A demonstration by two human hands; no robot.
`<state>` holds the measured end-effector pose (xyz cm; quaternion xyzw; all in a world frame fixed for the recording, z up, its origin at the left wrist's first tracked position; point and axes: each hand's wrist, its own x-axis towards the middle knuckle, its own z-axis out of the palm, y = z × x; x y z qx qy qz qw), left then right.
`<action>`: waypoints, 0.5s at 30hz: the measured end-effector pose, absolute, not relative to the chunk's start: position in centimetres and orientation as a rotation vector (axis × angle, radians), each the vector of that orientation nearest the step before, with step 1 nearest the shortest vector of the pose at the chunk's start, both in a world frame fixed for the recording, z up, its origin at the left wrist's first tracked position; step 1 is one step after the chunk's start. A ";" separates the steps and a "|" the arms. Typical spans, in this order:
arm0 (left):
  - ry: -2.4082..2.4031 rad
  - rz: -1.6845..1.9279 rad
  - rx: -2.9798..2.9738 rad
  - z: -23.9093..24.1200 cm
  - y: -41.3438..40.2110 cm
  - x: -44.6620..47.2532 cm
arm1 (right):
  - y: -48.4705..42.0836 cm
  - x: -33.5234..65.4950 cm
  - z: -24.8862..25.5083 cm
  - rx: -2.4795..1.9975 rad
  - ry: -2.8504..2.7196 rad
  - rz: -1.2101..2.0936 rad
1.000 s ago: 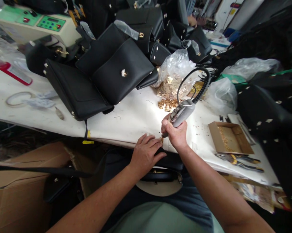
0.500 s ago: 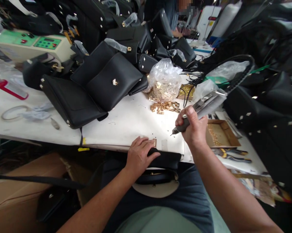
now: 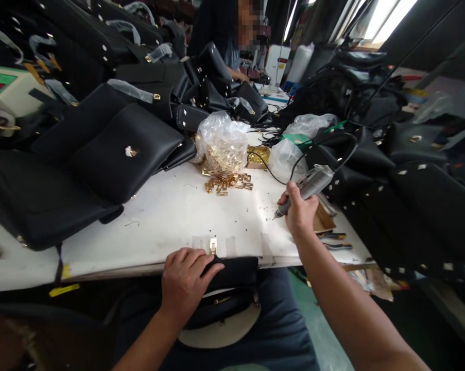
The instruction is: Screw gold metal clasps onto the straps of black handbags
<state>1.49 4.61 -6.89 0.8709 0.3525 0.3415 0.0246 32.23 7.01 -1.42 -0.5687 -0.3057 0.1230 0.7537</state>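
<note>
My right hand is closed round a grey corded electric screwdriver, tip pointing down-left just above the white table. My left hand rests with curled fingers on a black bag piece lying at the table's near edge over my lap. A small gold clasp stands on the table edge right beside my left fingertips. A heap of loose gold fittings lies further back, in front of a clear plastic bag of fittings.
Black handbags are piled across the left and back of the table, more black bags on the right. A cardboard tray and pliers lie behind my right hand. Another person sits at the far end.
My right hand lifted the screwdriver off the clasp and moved it right and away. The camera tilted up and right. My left hand stayed on the black bag piece.
</note>
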 end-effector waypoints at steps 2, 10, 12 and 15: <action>1.087 1.039 2.714 -6.8 4.7 1.5 | 7.5 32.2 -2.0 -1.268 -0.681 0.271; 1.151 1.019 2.615 -7.3 4.4 1.6 | 8.1 32.2 -3.1 -1.255 -0.676 0.267; 1.167 0.998 2.609 -7.4 4.3 1.6 | 8.0 32.3 -3.1 -1.248 -0.676 0.264; 1.172 0.966 2.640 -7.3 4.2 1.5 | 7.9 32.5 -2.9 -1.235 -0.670 0.255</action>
